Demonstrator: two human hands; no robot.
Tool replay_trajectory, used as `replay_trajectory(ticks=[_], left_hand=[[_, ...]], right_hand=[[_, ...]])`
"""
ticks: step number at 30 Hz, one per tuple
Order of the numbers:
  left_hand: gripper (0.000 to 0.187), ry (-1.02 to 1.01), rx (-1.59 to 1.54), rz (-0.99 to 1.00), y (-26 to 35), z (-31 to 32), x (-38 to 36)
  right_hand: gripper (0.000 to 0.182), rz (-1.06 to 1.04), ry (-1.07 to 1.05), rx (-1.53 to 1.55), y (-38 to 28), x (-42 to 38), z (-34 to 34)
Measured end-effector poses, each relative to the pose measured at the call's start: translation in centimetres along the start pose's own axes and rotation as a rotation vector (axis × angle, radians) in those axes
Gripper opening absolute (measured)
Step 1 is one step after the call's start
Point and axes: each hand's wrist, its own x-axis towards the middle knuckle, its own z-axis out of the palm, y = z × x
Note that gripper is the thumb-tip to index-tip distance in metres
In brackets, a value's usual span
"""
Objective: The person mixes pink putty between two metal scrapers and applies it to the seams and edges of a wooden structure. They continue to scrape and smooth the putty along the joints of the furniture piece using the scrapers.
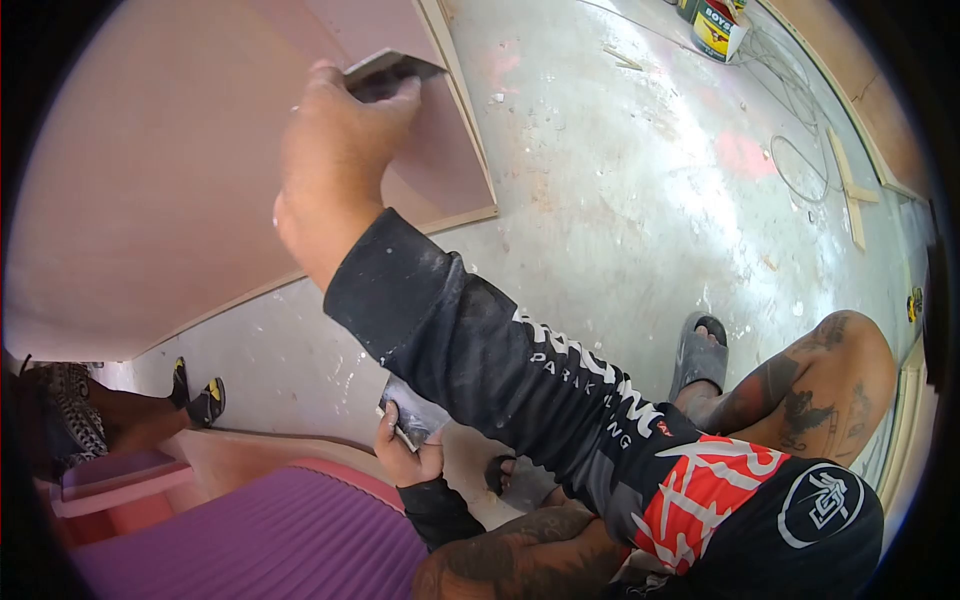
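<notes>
My right hand (345, 145), at the end of the long black printed sleeve, is raised over a large pinkish panel (180, 170) with thin wooden edging. Pinched between its thumb and fingers is a flat metal scraper (392, 66), dark on its face, close to the panel's edge. Lower down, partly behind the right sleeve, my left hand (405, 460) grips a flat plate smeared with whitish grey filler (424, 416). Both hands are closed on what they hold.
A paint can (715, 32), loose cable (795, 75) and wooden strips (848, 195) lie on the stained concrete floor (600, 180). A purple ribbed piece with pink edging (270, 535) stands at the bottom. Another person's legs (140, 415) show at left.
</notes>
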Motion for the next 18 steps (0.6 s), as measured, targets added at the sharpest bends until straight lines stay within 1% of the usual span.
replay_trajectory(ticks=[1,2,3,5,6,7,9,10,11,12,13,14,15,16,17,18], left_hand=[[0.034,-0.006,-0.003,0.006,0.3,0.2,0.0],[0.029,-0.085,-0.162,-0.089,0.8,0.4,0.1],[0.026,-0.165,-0.321,-0.186,1.3,0.7,0.2],[0.026,-0.167,-0.335,-0.150,2.3,2.1,-0.2],[0.026,-0.155,-0.349,-0.123,2.9,3.0,-0.3],[0.026,-0.163,-0.384,-0.112,3.6,3.8,-0.4],[0.024,-0.028,-0.445,-0.095,5.1,5.3,0.0],[0.024,-0.032,-0.516,-0.076,5.8,5.7,0.0],[0.023,-0.136,-0.510,-0.125,6.1,5.5,0.1],[0.022,-0.235,-0.505,-0.170,6.1,5.2,0.0],[0.022,-0.226,-0.581,-0.153,6.0,5.1,-0.1],[0.023,-0.242,-0.512,-0.153,5.9,4.8,0.3],[0.023,-0.254,-0.432,-0.155,5.9,4.2,0.6],[0.029,-0.361,-0.526,-0.208,5.7,3.3,1.2],[0.029,-0.355,-0.556,-0.201,5.8,3.6,1.0],[0.032,-0.284,-0.586,-0.166,6.3,4.6,0.8]], right_hand=[[0.038,-0.038,-0.025,-0.011,-0.6,-0.6,0.8],[0.033,0.048,-0.074,0.006,-1.5,-1.5,1.3],[0.033,0.043,-0.082,0.008,-1.8,-2.3,1.1],[0.029,-0.286,-0.381,-0.008,-2.4,-3.8,0.4],[0.034,-0.360,-0.542,-0.094,-3.1,-4.6,-1.6],[0.039,-0.387,-0.719,-0.250,-4.2,-5.1,-4.5],[0.050,-0.443,-1.075,-0.595,-6.3,-5.1,-10.3],[0.055,-0.472,-1.225,-0.743,-7.0,-4.6,-12.5],[0.061,-0.495,-1.367,-0.868,-7.7,-4.0,-14.9],[0.061,-0.493,-1.447,-0.890,-7.8,-3.2,-16.6],[0.062,-0.551,-1.637,-0.970,-7.8,-2.4,-18.0],[0.063,-0.613,-1.824,-1.043,-7.3,-2.0,-19.3],[0.063,-0.602,-1.885,-1.058,-7.2,-2.1,-20.3],[0.064,-0.440,-1.882,-1.259,-7.3,-2.3,-21.3],[0.065,-0.279,-1.844,-1.453,-7.4,-2.1,-22.6],[0.065,-0.275,-1.861,-1.454,-7.8,-0.5,-24.6]])
